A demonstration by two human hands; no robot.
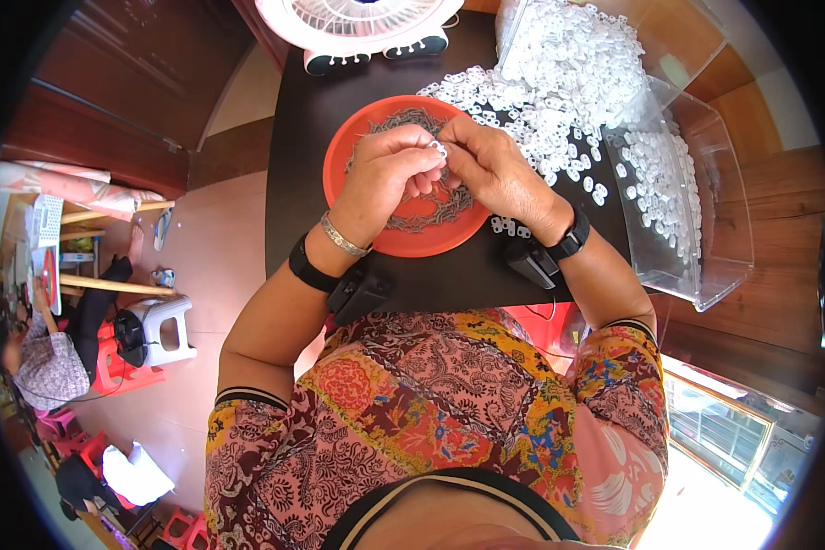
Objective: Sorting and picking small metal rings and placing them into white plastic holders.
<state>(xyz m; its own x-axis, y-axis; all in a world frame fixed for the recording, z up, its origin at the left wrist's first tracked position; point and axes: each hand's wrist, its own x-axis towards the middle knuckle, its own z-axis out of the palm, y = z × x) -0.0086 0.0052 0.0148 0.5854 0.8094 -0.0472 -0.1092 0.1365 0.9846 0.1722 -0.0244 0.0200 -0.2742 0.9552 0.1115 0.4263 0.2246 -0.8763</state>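
Note:
Over a round orange-red tray [335,147] full of small grey screws [411,119], my two hands meet at the fingertips. Between them is a small white plastic clip [439,149]. My left hand [390,174] pinches it with thumb and index finger. My right hand [493,167] is closed at the clip's other side, its fingertips pressed together; whether a screw is in them is hidden. To the right of the tray spreads a heap of the same white plastic clips [568,73].
A clear plastic bin [729,247] with more white clips stands at the right. A white fan [367,23] is at the table's far side. Black devices [533,264] sit at the near edge. On the left, another person [50,367] sits among stools [167,332].

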